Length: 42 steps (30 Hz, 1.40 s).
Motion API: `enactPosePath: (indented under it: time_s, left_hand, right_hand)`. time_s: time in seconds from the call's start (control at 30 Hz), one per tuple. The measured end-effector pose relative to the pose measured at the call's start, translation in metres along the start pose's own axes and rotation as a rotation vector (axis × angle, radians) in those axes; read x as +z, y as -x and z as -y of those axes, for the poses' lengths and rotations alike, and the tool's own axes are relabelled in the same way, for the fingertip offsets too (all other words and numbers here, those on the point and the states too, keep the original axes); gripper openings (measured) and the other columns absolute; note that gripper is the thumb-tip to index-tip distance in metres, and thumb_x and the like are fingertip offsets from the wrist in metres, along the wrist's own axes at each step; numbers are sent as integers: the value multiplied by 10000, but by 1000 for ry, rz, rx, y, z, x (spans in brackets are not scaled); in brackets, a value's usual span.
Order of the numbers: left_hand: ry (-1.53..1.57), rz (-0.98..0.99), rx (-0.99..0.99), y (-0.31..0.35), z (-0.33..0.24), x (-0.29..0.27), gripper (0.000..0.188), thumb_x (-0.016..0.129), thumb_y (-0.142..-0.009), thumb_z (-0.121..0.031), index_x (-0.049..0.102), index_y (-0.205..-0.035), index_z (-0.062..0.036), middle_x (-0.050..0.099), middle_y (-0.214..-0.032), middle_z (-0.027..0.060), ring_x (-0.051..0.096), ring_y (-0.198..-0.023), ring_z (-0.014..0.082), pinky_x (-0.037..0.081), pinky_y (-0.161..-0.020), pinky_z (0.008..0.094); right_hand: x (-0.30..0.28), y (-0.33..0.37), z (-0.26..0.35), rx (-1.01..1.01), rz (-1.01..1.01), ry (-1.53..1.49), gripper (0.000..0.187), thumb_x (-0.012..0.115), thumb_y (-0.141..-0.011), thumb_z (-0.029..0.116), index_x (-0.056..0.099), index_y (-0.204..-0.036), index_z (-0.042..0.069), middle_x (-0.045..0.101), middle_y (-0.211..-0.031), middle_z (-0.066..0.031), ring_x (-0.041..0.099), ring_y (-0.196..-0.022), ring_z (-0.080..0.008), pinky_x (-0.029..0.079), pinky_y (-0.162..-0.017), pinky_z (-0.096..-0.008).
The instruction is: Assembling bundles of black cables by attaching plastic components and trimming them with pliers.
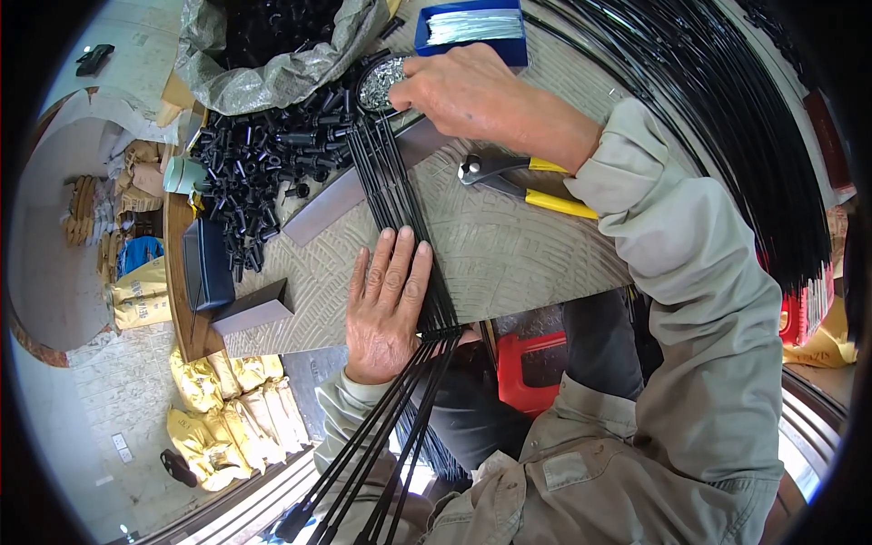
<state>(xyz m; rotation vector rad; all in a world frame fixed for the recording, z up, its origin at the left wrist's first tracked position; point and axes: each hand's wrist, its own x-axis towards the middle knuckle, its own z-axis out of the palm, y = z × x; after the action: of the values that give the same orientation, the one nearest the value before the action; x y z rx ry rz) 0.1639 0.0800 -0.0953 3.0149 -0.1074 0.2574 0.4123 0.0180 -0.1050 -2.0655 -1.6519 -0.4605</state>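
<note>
My left hand point(386, 309) lies flat with fingers stretched, along a row of thin black cables point(389, 173) and near the table's front edge. The cables run from a round dish point(361, 96) toward my body, pass a dark band beside my wrist and fan out over my lap. Small shiny metal pieces point(381, 82) fill the dish. My right hand point(459, 91) is at the dish's right side with its fingers bent and pressed together; whatever they hold is hidden. Below the right forearm lie cutting pincers point(495, 171) with yellow handles.
Black plastic fittings point(250, 159) are heaped at the left beside an open sack point(272, 86). A blue box point(509, 52) of thin white strips stands at the back. Long black cables point(727, 109) curve along the right. A dark blue box point(211, 263) sits at the left edge.
</note>
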Motion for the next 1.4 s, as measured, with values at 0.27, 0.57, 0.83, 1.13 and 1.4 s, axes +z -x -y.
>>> enactPosePath:
  time_s: [0.27,0.57,0.83,1.13,1.4]
  left_hand:
    - [-175,92,68,-1,0,-7,832,562,-712,-578,411,-1264,27,379,-1330,194,332,-1261,330,235,-1031,453]
    - [-128,118,82,-2,0,-5,894,561,-677,-616,393,-1271,32,366,-1330,212,317,-1265,344,211,-1033,471]
    - [-82,114,87,-4,-1,1,949,560,-646,-649,376,-1277,36,354,-1330,229,304,-1269,357,190,-1035,488]
    - [-27,110,85,-9,0,7,1012,559,-611,-687,358,-1284,41,340,-1331,247,289,-1273,371,166,-1037,507]
    - [20,70,83,-7,3,7,1067,558,-580,-721,342,-1290,46,329,-1331,264,276,-1276,383,145,-1038,523]
  right_hand:
    - [-2,0,-1,38,-26,-56,56,564,-673,63,588,-702,104,601,-705,-90,614,-675,-286,450,-520,-394]
    - [1,-2,-2,107,53,-170,96,551,-692,52,602,-755,103,609,-707,-88,616,-689,-278,454,-553,-391]
    - [2,0,-6,43,-61,-70,60,557,-655,48,597,-686,81,606,-685,-102,609,-644,-296,449,-522,-390]
    - [-9,-7,-1,-29,-47,-34,83,595,-656,107,659,-695,73,651,-713,-114,645,-664,-276,485,-494,-389]
    - [-2,1,-3,66,-63,-142,58,562,-667,67,620,-670,70,614,-692,-108,623,-645,-281,460,-519,-387]
